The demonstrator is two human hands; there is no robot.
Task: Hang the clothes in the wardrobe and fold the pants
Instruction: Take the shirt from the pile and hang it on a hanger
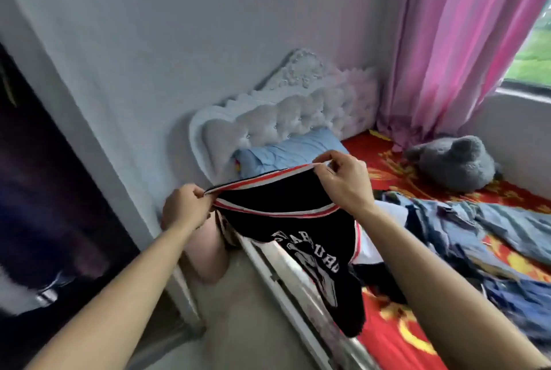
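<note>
Left hand (186, 207) at 8 o'clock and right hand (343, 179) at 3 o'clock, fingers curled, each pinch the striped band of a black sports garment (286, 214), held stretched above the bed (384, 343) edge. Farther, at 4 o'clock, denim clothes (477, 235) lie heaped, unfolded; most work seems left.

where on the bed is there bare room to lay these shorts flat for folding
One bare strip of sheet lies between the pillow and the plush toy. Another lies by the bed rail, below the hanging shorts, left of the jeans. The right side is crowded with heaped jeans.
</note>
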